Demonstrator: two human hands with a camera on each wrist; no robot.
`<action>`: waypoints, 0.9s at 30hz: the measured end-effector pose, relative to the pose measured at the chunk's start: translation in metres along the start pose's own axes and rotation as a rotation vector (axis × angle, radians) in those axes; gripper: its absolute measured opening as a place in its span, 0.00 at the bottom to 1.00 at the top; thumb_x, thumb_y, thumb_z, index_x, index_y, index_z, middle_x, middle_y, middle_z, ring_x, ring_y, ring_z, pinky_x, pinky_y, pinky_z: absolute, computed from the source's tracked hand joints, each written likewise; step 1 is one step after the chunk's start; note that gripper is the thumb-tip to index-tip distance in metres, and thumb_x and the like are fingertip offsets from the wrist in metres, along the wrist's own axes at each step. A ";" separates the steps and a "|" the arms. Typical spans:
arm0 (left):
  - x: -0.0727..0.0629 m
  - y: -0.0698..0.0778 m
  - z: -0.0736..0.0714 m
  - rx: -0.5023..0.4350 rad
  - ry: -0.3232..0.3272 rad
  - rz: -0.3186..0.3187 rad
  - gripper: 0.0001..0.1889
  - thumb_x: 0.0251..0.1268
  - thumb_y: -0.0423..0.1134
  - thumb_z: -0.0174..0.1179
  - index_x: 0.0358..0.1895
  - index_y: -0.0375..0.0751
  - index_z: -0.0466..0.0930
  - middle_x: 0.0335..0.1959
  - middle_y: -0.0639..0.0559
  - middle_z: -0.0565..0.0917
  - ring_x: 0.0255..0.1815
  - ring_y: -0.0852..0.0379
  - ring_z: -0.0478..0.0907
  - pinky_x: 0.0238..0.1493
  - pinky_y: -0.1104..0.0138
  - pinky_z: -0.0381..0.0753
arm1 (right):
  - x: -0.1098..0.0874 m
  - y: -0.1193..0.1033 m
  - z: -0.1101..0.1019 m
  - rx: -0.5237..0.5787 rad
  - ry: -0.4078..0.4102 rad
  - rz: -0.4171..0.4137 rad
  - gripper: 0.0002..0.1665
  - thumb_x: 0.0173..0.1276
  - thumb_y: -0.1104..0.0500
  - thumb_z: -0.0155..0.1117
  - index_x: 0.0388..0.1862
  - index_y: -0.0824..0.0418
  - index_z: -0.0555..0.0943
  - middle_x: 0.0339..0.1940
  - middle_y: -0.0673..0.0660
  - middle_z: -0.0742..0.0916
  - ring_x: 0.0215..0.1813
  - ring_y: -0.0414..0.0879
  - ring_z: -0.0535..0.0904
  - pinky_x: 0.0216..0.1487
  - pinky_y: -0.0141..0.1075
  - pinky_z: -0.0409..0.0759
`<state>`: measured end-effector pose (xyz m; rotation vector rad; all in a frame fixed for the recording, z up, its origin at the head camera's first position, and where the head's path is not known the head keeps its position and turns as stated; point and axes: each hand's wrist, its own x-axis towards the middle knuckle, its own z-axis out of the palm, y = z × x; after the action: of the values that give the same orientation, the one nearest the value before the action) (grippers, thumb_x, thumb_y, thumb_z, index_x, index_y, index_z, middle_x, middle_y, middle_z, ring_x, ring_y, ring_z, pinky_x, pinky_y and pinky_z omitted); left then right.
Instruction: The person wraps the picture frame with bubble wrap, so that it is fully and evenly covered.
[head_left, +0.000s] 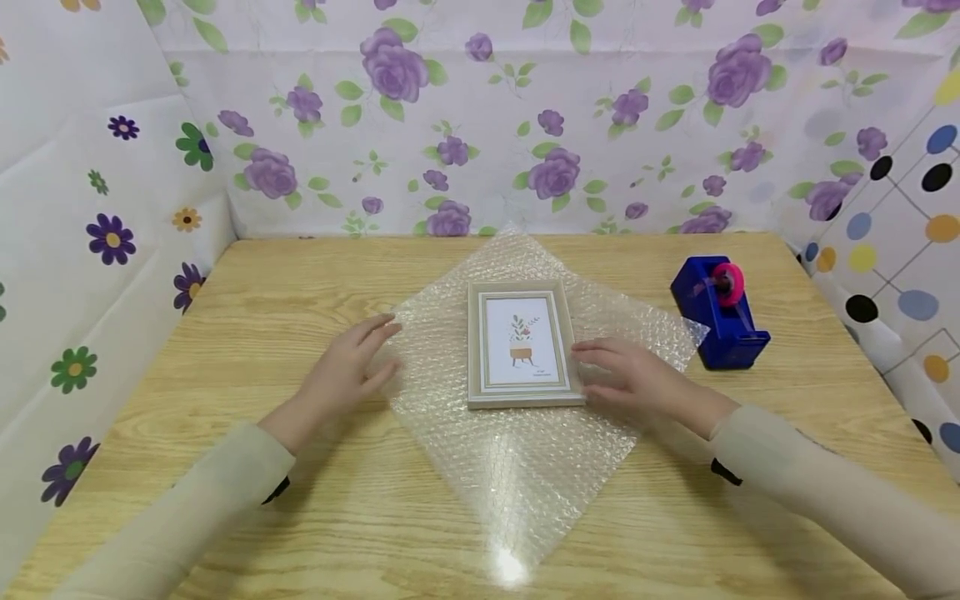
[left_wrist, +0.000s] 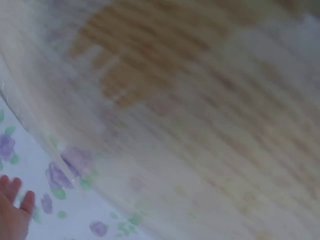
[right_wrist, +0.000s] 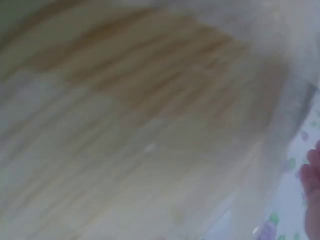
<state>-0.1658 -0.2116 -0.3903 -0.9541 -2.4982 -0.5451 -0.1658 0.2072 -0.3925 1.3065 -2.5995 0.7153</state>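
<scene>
A picture frame (head_left: 521, 346) lies face up on a sheet of bubble wrap (head_left: 517, 475), which is spread corner-first on the table. The picture shows a potted plant on a white ground. My left hand (head_left: 345, 367) is at the wrap's left corner, fingers extended and apart from the frame. On the other side, my right hand (head_left: 637, 375) has its fingertips right at the frame's right edge, over the wrap. Each wrist view shows its hand only at the edge: the left hand (left_wrist: 12, 215) at lower left, the right hand (right_wrist: 312, 187) at far right.
A blue tape dispenser (head_left: 731, 333) with a pink core stands at the right, overlapped by the wrap's right corner. Beneath everything is a wood-grain table (head_left: 277, 292). Flowered cloth (head_left: 450, 125) hangs along its back edge, with patterned cloth at both sides.
</scene>
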 end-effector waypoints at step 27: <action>-0.005 0.040 0.016 0.072 -0.338 0.668 0.35 0.55 0.50 0.59 0.66 0.35 0.67 0.66 0.41 0.71 0.68 0.45 0.67 0.68 0.54 0.66 | -0.040 -0.013 0.009 -0.110 -0.050 -0.443 0.49 0.43 0.35 0.73 0.56 0.68 0.78 0.58 0.61 0.81 0.59 0.52 0.76 0.73 0.25 0.54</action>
<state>-0.1383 -0.1785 -0.3980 -1.8592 -2.2304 -0.0792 -0.1304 0.2256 -0.4093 1.7930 -2.2199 0.4593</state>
